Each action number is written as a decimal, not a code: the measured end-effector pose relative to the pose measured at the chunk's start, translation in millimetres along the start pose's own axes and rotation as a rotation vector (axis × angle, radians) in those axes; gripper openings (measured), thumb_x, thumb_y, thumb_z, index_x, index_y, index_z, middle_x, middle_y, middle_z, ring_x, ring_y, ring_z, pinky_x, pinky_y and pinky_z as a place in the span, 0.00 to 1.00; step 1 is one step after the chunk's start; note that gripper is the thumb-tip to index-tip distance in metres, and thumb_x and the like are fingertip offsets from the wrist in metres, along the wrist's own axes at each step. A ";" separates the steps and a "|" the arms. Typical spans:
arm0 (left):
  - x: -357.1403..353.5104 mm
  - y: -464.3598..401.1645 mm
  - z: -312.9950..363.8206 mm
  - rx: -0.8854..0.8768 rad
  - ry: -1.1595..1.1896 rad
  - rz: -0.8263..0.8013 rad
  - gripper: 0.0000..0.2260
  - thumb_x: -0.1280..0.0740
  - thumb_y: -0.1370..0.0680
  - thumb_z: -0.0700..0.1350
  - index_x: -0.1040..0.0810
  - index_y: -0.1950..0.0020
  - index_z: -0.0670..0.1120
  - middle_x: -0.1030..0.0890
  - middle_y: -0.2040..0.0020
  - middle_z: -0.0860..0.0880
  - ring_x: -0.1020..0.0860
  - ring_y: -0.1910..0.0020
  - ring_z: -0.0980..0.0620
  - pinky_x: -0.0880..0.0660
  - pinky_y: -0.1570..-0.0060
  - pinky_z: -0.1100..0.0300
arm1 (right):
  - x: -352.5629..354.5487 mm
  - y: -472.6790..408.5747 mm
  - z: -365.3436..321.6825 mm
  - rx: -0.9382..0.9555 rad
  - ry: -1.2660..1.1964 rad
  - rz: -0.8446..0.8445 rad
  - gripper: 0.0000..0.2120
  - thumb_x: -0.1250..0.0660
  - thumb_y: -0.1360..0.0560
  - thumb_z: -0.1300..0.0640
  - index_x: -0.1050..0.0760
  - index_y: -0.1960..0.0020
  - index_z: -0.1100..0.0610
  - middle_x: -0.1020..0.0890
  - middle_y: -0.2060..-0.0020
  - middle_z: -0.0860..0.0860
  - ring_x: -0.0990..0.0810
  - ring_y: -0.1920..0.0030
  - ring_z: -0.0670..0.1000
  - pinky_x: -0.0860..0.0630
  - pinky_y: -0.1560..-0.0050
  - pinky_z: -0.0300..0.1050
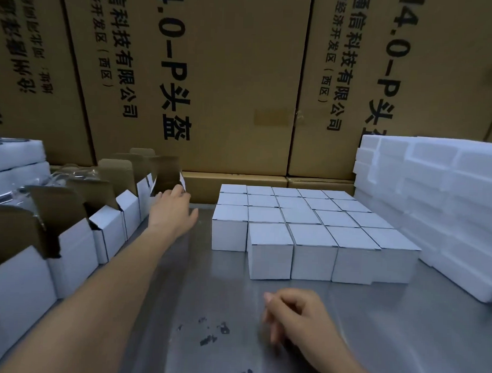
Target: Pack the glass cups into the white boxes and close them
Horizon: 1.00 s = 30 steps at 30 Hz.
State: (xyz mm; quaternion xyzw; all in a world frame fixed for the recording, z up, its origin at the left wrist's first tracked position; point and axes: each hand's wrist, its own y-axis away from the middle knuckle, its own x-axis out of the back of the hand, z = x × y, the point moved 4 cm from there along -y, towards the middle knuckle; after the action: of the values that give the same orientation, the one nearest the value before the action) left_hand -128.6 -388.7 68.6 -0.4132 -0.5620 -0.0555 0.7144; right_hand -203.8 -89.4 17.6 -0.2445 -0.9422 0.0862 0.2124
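Note:
A row of open white boxes (75, 253) with brown inner flaps standing up runs along the left side. My left hand (173, 209) reaches to the far end of that row and grips the last open box (167, 175) at its edge. My right hand (293, 316) hovers low over the metal table (207, 296) near the front, fingers loosely curled, holding nothing. A block of several closed white boxes (307, 230) sits packed together at the centre right. Glass cups in clear wrap (61, 177) show dimly behind the open boxes.
Stacked white foam trays (439, 198) stand at the right, more foam (17, 161) at the far left. Large brown cartons (229, 82) form a wall behind the table. Dark smudges mark the table near the front edge.

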 end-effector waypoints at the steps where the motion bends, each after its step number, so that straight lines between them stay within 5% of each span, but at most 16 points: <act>1: 13.3 7.7 2.2 -0.002 0.011 0.056 0.19 0.40 0.21 0.54 0.24 0.37 0.44 0.27 0.38 0.45 0.26 0.42 0.45 0.29 0.41 0.51 | 1.3 2.9 -2.3 0.043 0.031 0.097 0.20 0.34 0.23 0.55 0.25 0.73 0.52 0.23 0.80 0.51 0.28 0.78 0.43 0.34 0.70 0.33; 4: 52.1 36.0 8.0 0.006 0.079 0.178 0.17 0.38 0.22 0.51 0.23 0.39 0.41 0.25 0.39 0.42 0.25 0.45 0.42 0.29 0.45 0.50 | 14.3 17.5 -1.9 0.124 0.028 0.346 0.21 0.35 0.23 0.58 0.26 0.74 0.53 0.24 0.80 0.52 0.29 0.77 0.43 0.32 0.69 0.36; 9: 101.1 98.7 34.3 -0.068 0.176 0.250 0.15 0.38 0.22 0.49 0.21 0.41 0.43 0.23 0.42 0.45 0.24 0.48 0.45 0.27 0.49 0.51 | 23.0 49.0 -0.9 0.017 -0.116 0.467 0.20 0.36 0.22 0.59 0.25 0.73 0.56 0.25 0.81 0.52 0.30 0.78 0.44 0.35 0.71 0.36; 17: 118.3 206.4 98.0 -0.232 0.284 0.205 0.12 0.39 0.22 0.49 0.18 0.50 0.47 0.21 0.51 0.51 0.23 0.56 0.51 0.26 0.55 0.55 | 20.5 79.5 -9.8 -0.069 -0.228 0.444 0.17 0.37 0.22 0.62 0.24 0.70 0.60 0.24 0.79 0.51 0.31 0.80 0.42 0.36 0.78 0.31; 25: 136.3 234.2 145.3 -0.300 0.455 0.197 0.12 0.41 0.20 0.51 0.19 0.50 0.49 0.20 0.52 0.55 0.23 0.54 0.55 0.30 0.58 0.61 | 20.3 80.2 -12.0 -0.125 -0.271 0.424 0.07 0.36 0.23 0.59 0.24 0.60 0.54 0.19 0.62 0.49 0.26 0.69 0.42 0.33 0.74 0.30; 30: 154.2 242.0 142.8 -0.309 0.619 0.447 0.10 0.40 0.23 0.49 0.22 0.59 0.48 0.22 0.61 0.55 0.26 0.63 0.56 0.30 0.65 0.64 | 19.0 77.7 -11.2 -0.100 -0.267 0.412 0.03 0.34 0.23 0.53 0.23 0.55 0.51 0.20 0.58 0.45 0.21 0.56 0.44 0.28 0.62 0.38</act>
State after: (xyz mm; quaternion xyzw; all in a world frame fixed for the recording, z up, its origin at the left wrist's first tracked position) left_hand -49.2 -78.2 75.5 -0.5915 -0.2021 -0.1042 0.7736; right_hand -180.9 -12.0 13.8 -0.4279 -0.8953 0.1125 0.0518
